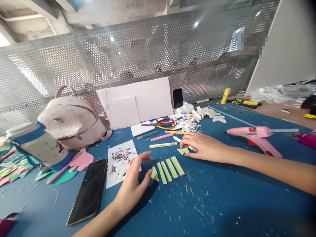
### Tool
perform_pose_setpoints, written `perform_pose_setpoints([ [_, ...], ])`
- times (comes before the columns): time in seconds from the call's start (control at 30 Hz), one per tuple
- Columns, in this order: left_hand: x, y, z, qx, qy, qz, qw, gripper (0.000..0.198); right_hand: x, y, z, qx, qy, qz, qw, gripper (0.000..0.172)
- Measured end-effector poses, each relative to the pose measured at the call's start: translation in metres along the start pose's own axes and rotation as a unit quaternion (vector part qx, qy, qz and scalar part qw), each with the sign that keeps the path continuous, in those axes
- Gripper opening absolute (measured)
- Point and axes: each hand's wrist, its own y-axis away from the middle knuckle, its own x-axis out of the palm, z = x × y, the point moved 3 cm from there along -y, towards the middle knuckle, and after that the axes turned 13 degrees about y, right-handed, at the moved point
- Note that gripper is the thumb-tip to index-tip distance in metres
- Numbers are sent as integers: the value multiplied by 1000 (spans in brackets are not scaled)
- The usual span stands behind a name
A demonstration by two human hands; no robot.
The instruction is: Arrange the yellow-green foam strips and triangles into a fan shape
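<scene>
- Judged from the layout, the step in hand is placing small cut pieces flat on the tabletop (219, 204); light fingertip contact should suit it, since firm pressure could make such thin pieces skid.
- Sliding each piece by its edge would likely keep it truer than lifting it, and the neighbouring pieces should be left undisturbed.
- The four green strips (172, 168) lie slightly slanted, side by side, between the two hands' fingers; steering both thumbs clear of them seems wise, as a brush could spoil their spacing.
- Left hand (133, 180): thumb and index stand well parted, gripping nothing; the thumb tip is at the edge of the pale green wedge (154, 174), touching it or just beside it.
- Right hand (207, 144): fingers loosely bent, thumb at the near end of the green triangle (182, 150); whether they pinch it or merely rest there, I cannot tell.
- The white pen (177, 139) runs beneath the right fingers, so it could roll if nudged.
- The yellow marker (163, 144) lies beyond the strips, ahead of the left fingertips; the speckled paper (120, 176) is just outside the left hand's fingers.
</scene>
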Motion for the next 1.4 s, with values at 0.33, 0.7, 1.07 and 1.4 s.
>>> perform_pose_setpoints([
  [0.33, 1, -2, 0, 1, 0, 1, 1000, 40, 0, 2, 5, -36, -7, 5, 999, 13],
  [0.7, 1, -2, 0, 1, -1, 4, 1000, 39, -4, 2, 16, -46, 0, 6, 999, 7],
  [1.07, 1, -2, 0, -1, -1, 3, 1000, 39, -4, 3, 18, -35, -7, 20, 999, 13],
  [1.4, 1, -3, 0, -2, -4, 2, 1000, 39, -12, 11, 23, -105, -57, 44, 992, 22],
])
